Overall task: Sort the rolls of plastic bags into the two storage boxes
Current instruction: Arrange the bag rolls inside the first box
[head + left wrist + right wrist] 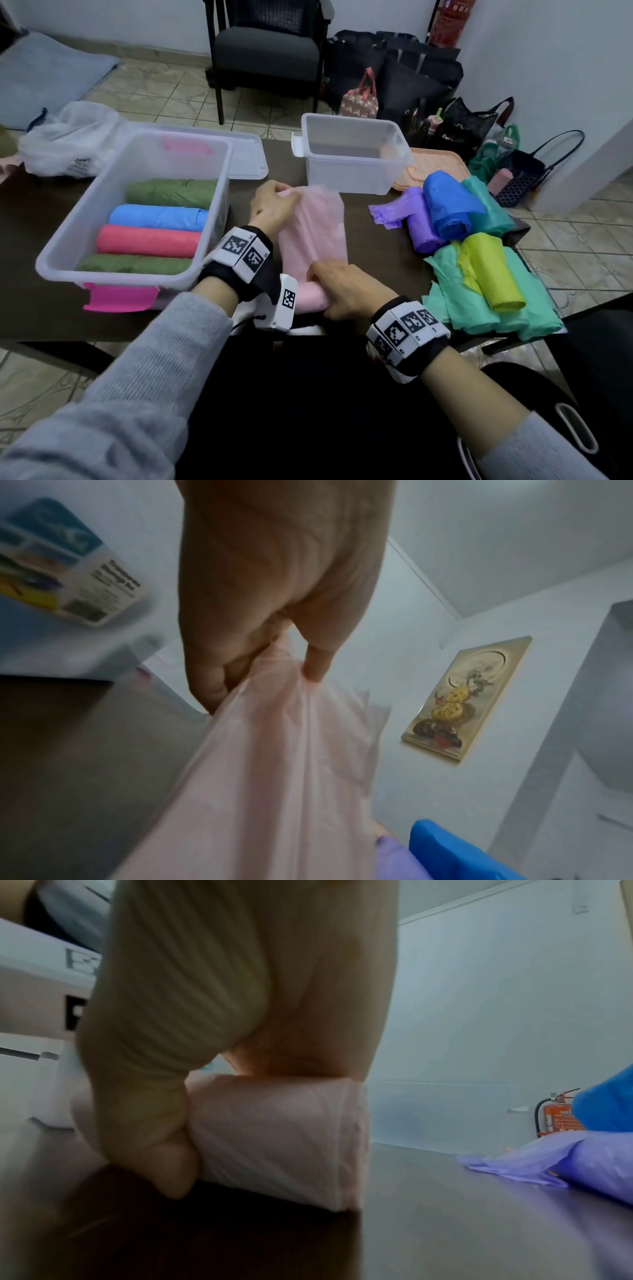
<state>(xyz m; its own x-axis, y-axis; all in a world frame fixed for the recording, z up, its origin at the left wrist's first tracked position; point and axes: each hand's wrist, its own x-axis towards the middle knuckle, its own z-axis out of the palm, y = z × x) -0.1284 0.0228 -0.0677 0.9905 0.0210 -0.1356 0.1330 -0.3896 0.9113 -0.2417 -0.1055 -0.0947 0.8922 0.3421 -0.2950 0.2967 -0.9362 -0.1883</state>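
right grip (pixel 346 291) holds pink roll (pixel 274 1137) crosswise | left grip (pixel 270 205) pinches tail

chair (pixel 267 51) | bags on floor (pixel 411 78) | fire extinguisher (pixel 561 1118) (red) | wall picture (pixel 466 699)

head: above, down at table (pixel 51 308) | wrists: close, low along hands | shared: pink roll (pixel 274 1137)

Our left hand (pixel 272 209) pinches the loose far end of the pink roll (pixel 311 240), fingers curled, while our right hand (pixel 346 291) grips its rolled near end, both forearms reaching forward.
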